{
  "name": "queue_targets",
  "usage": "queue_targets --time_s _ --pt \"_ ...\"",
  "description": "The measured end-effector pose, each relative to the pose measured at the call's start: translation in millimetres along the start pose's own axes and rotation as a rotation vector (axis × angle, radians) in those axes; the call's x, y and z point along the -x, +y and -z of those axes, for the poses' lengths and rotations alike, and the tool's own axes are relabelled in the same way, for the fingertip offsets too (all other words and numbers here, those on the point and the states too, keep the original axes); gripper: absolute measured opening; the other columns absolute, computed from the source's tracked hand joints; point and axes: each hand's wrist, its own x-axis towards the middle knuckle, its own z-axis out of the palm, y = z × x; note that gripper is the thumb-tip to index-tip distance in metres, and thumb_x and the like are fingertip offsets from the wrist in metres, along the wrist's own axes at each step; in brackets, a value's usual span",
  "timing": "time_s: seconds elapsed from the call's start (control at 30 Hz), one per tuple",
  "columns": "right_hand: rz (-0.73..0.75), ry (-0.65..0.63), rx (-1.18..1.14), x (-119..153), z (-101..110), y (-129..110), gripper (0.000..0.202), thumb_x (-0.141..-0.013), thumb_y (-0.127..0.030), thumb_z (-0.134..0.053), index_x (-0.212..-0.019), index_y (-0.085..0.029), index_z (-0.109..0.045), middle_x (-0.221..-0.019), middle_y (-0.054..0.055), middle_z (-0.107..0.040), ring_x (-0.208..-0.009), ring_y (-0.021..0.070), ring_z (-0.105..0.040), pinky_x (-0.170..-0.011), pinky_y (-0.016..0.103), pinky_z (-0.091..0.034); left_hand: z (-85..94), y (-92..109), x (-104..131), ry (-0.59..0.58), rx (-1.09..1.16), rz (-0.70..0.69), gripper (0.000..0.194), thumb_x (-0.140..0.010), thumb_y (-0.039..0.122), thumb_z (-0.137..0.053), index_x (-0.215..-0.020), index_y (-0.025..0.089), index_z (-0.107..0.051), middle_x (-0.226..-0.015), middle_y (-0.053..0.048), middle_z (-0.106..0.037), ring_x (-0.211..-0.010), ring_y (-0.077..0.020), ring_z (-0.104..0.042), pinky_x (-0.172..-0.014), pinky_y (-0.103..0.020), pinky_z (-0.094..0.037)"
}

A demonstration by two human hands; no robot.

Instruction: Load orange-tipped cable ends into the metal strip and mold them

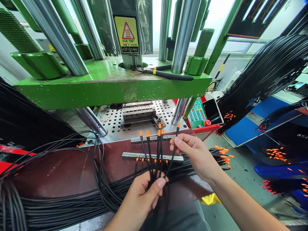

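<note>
My left hand [146, 189] is closed around several black cables [157, 152], which fan upward with their orange tips on top. Between thumb and fingers, my right hand [190, 149] pinches one black cable [173, 157] near its orange tip, and its lower part runs down to the left hand. Just behind the bunch lies a metal bar [128, 156], with a row of orange cable ends along its near side. A second metal bar [137, 140] rests farther back, partly hidden by the cables.
Ahead stands a green press [108, 93] with a mold block [138, 112] on its perforated plate. Pliers [168, 74] lie on the press. Thick bundles of black cable [60, 202] cover the brown table [72, 173]. A control panel [197, 112] stands at the right.
</note>
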Motion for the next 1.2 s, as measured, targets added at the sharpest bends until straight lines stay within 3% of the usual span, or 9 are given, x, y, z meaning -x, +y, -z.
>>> queue_targets --time_s 0.17,0.37,0.77,0.93,1.07,1.2 --pt "-0.014 0.020 -0.025 -0.2 -2.5 2.4 0.024 -0.089 -0.044 -0.065 -0.084 -0.020 -0.066 -0.082 0.000 -0.064 -0.071 0.0106 -0.051 -0.067 0.023 -0.042 -0.7 2.7 0.9 -0.002 0.012 -0.018 0.056 -0.076 0.069 -0.061 -0.082 0.014 -0.057 -0.060 0.005 -0.043 -0.045 -0.0057 -0.033 -0.041 -0.019 -0.023" --pt "-0.007 0.144 -0.164 -4.7 -9.3 1.0 0.026 -0.087 -0.045 -0.065 -0.094 -0.021 -0.069 -0.083 0.001 -0.062 -0.071 0.0109 -0.050 -0.064 0.022 -0.042 -0.5 4.6 1.5 -0.004 -0.013 -0.016 0.058 -0.077 0.070 -0.060 -0.083 0.013 -0.059 -0.058 0.005 -0.042 -0.045 -0.0060 -0.033 -0.041 -0.019 -0.021" --pt "-0.037 0.192 -0.241 -7.0 -13.7 0.4 0.026 -0.078 -0.041 -0.077 -0.089 -0.020 -0.067 -0.078 -0.001 -0.064 -0.067 0.0092 -0.049 -0.061 0.020 -0.042 1.2 6.8 3.3 -0.033 0.034 -0.006 0.056 -0.077 0.068 -0.061 -0.089 0.013 -0.059 -0.060 0.005 -0.043 -0.046 -0.0059 -0.034 -0.040 -0.018 -0.023" --pt "-0.081 0.088 -0.183 -5.1 -16.4 2.5 0.033 -0.083 -0.045 -0.071 -0.109 -0.024 -0.068 -0.093 0.002 -0.067 -0.081 0.0124 -0.056 -0.067 0.022 -0.043 2.0 4.4 1.9 -0.048 0.010 0.008 0.056 -0.079 0.069 -0.059 -0.088 0.013 -0.058 -0.057 0.005 -0.042 -0.043 -0.0059 -0.031 -0.041 -0.019 -0.022" --pt "-0.109 -0.062 -0.169 -3.3 -23.6 2.0 0.025 -0.087 -0.043 -0.067 -0.097 -0.020 -0.070 -0.087 0.003 -0.066 -0.075 0.0127 -0.055 -0.069 0.025 -0.044 2.8 -0.4 0.1 -0.058 -0.004 0.004 0.053 -0.080 0.067 -0.058 -0.084 0.014 -0.056 -0.056 0.005 -0.041 -0.044 -0.0062 -0.031 -0.041 -0.019 -0.022" --pt "-0.064 -0.064 -0.167 -3.3 -26.7 3.6 0.022 -0.089 -0.040 -0.066 -0.095 -0.020 -0.070 -0.087 0.002 -0.067 -0.074 0.0119 -0.055 -0.070 0.025 -0.044 3.1 -3.0 -0.9 -0.059 -0.007 0.009 0.053 -0.082 0.067 -0.057 -0.086 0.014 -0.057 -0.056 0.005 -0.041 -0.044 -0.0067 -0.032 -0.041 -0.019 -0.022"
